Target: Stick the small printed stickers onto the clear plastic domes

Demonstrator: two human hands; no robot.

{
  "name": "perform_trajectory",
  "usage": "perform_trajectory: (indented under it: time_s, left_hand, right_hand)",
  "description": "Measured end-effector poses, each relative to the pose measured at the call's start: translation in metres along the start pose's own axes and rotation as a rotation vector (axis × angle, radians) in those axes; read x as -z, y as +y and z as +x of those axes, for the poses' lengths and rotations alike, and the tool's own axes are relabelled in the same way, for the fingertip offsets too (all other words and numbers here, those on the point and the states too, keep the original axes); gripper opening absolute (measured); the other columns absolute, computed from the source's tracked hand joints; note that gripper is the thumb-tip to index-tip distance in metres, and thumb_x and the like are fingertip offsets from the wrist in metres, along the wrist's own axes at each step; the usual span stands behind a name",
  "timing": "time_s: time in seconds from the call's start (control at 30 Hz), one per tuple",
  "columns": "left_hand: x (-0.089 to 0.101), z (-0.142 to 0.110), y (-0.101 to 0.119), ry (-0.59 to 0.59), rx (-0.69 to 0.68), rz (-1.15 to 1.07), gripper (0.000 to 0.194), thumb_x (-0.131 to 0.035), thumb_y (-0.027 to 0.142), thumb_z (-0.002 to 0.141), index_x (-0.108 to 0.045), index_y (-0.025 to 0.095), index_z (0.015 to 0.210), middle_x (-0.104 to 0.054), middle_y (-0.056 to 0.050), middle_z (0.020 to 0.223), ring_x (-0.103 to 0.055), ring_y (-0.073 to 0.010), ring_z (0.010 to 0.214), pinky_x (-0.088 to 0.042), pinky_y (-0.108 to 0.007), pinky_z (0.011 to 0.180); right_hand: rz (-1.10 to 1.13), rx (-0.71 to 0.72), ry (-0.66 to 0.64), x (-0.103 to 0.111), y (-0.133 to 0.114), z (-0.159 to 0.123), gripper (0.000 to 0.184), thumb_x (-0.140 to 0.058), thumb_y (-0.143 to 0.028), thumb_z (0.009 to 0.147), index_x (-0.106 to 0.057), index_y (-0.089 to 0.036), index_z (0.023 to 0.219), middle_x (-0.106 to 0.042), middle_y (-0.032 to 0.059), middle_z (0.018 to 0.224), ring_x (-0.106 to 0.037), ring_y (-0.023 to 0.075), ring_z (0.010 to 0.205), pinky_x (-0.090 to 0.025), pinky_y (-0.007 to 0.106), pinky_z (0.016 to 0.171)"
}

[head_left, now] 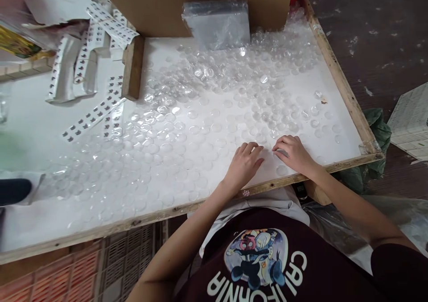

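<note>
Many clear, flat round discs (pixel 192 114) lie spread over the white tabletop (pixel 214 103), in loose rows towards the left and in a heap at the back. Near the front edge, my left hand (pixel 245 161) rests low over the discs, its fingers bent and its thumb apart from them. Just to its right is my right hand (pixel 292 152), with thumb and fingertips brought close together in a pinch. Whatever may be between those fingertips is too small and clear to make out. A small gap separates the two hands.
A wooden rim (pixel 337 79) borders the table. At the back stand a cardboard box (pixel 160 7) and a plastic-wrapped pack (pixel 222 25). Printed sticker strips (pixel 95 114) lie left of a wood block (pixel 133 68). A white crate (pixel 411 119) is on the floor at right.
</note>
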State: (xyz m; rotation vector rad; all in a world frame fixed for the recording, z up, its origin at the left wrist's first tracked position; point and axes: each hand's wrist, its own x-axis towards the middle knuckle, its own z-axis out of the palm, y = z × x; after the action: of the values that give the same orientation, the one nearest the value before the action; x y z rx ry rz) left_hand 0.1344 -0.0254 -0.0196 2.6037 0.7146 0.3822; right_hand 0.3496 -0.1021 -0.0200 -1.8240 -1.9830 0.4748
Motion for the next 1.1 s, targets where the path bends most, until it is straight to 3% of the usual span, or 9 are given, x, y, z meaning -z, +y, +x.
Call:
perform_trajectory:
  time_s: [0.13,0.23,0.47,0.63,0.77,0.97,1.1]
  left_hand:
    - [-0.003,0.006,0.005,-0.041,-0.063,0.030,0.026,-0.059,0.015,0.096,-0.062,0.018,0.122,-0.065,-0.013,0.121,-0.059,-0.0289,0.108,-0.052,-0.044,0.087]
    - [-0.001,0.000,0.004,-0.024,-0.086,0.042,0.024,-0.059,0.014,0.096,-0.063,0.017,0.120,-0.066,-0.013,0.120,-0.059,-0.0283,0.106,-0.053,-0.042,0.086]
    - [0.007,-0.016,0.010,-0.084,-0.199,0.012,0.023,-0.054,0.018,0.100,-0.063,0.018,0.122,-0.067,-0.012,0.121,-0.059,-0.0256,0.105,-0.052,-0.040,0.087]
    - [0.001,0.005,0.028,-0.215,-0.440,0.050,0.025,-0.053,0.015,0.100,-0.064,0.019,0.123,-0.068,-0.010,0.127,-0.059,-0.0232,0.101,-0.048,-0.036,0.086]
    - [-0.003,0.024,0.033,-0.261,-0.587,0.019,0.017,-0.056,0.013,0.098,-0.067,0.018,0.111,-0.072,-0.008,0.113,-0.060,-0.0219,0.095,-0.046,-0.034,0.082]
    - [0.000,0.015,0.020,-0.215,-0.503,0.017,0.026,-0.047,0.011,0.101,-0.060,0.014,0.123,-0.069,-0.012,0.119,-0.062,-0.0231,0.103,-0.050,-0.037,0.089]
    - [0.005,0.003,0.013,-0.206,-0.393,0.001,0.028,-0.049,0.015,0.101,-0.056,0.015,0.129,-0.068,-0.014,0.124,-0.061,-0.0261,0.110,-0.052,-0.041,0.091]
  right_hand:
    - [-0.004,0.001,0.022,-0.001,0.001,0.005,0.022,-0.051,-0.023,0.100,-0.070,-0.022,0.112,-0.066,0.0113,0.109,-0.060,0.0282,0.103,-0.042,0.042,0.088]
    - [-0.029,0.013,0.004,0.003,0.001,0.004,0.022,-0.051,-0.023,0.101,-0.070,-0.021,0.111,-0.065,0.0118,0.109,-0.060,0.0282,0.103,-0.042,0.042,0.088]
    - [-0.035,0.138,-0.076,0.022,0.001,-0.027,0.017,-0.054,-0.025,0.101,-0.069,-0.021,0.106,-0.066,0.0100,0.107,-0.060,0.0260,0.100,-0.041,0.040,0.084]
    - [-0.033,0.080,0.016,0.028,0.010,-0.037,0.021,-0.048,-0.023,0.103,-0.068,-0.022,0.109,-0.067,0.0098,0.105,-0.061,0.0254,0.097,-0.041,0.040,0.084]
    - [-0.016,0.060,-0.002,0.030,0.018,-0.041,0.021,-0.048,-0.022,0.102,-0.068,-0.023,0.107,-0.068,0.0093,0.104,-0.062,0.0262,0.097,-0.043,0.041,0.084]
    - [0.020,0.046,0.039,0.027,0.016,-0.050,0.021,-0.047,-0.023,0.103,-0.068,-0.021,0.108,-0.069,0.0098,0.104,-0.063,0.0261,0.099,-0.044,0.042,0.086]
    - [0.075,0.128,-0.068,0.016,0.003,-0.045,0.020,-0.049,-0.025,0.103,-0.067,-0.022,0.111,-0.068,0.0102,0.107,-0.063,0.0261,0.101,-0.046,0.042,0.088]
